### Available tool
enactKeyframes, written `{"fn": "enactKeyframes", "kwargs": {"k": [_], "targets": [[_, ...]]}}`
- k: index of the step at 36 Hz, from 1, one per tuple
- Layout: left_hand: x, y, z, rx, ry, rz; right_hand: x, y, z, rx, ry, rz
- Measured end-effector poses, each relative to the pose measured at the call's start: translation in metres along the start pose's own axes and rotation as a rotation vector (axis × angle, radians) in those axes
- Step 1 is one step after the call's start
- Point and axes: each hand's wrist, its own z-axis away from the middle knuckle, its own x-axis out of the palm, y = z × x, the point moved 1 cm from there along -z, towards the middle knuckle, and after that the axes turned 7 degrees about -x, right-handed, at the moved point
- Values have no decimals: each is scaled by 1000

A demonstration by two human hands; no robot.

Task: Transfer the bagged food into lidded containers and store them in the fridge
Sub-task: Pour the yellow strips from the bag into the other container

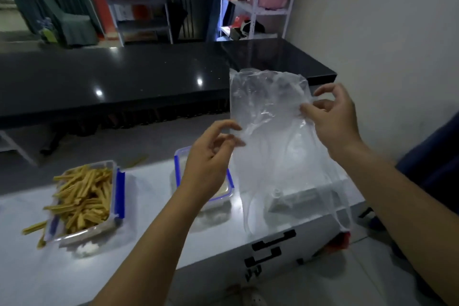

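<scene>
A clear, empty-looking plastic bag [270, 136] hangs in the air above the white surface [29, 268]. My left hand [211, 159] pinches its left edge and my right hand [332, 117] pinches its right edge, holding it spread between them. On the left stands an open clear container with blue clips [116, 191], heaped with yellow stick-shaped food [82, 196]; a few sticks lie beside it. A second blue-clipped container [178, 166] with pale contents sits behind my left hand, partly hidden by it.
A long black glossy counter [124, 77] runs across behind the white surface. A white shelf rack [255, 0] with bags stands at the back right by a pale wall. A dark blue object [437, 171] is at the right edge. Tiled floor lies below.
</scene>
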Motion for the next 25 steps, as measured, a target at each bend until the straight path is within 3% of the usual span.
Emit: {"fn": "enactKeyframes", "kwargs": {"k": [5,9,14,18,25], "targets": [[73,-19,-56,-15,80,-343,-23,68,-57,53,-114,101],[126,-55,-87,-24,-8,-603,-22,126,-78,79,-255,202],[170,-120,-102,-203,-219,-1116,-12,193,-58,-211,-629,736],[191,-162,-104,-352,-361,-1294,-6,246,-31,-282,-968,1018],[201,-178,-109,-376,-475,-1516,-1,284,-22,-227,-1138,1058]]}}
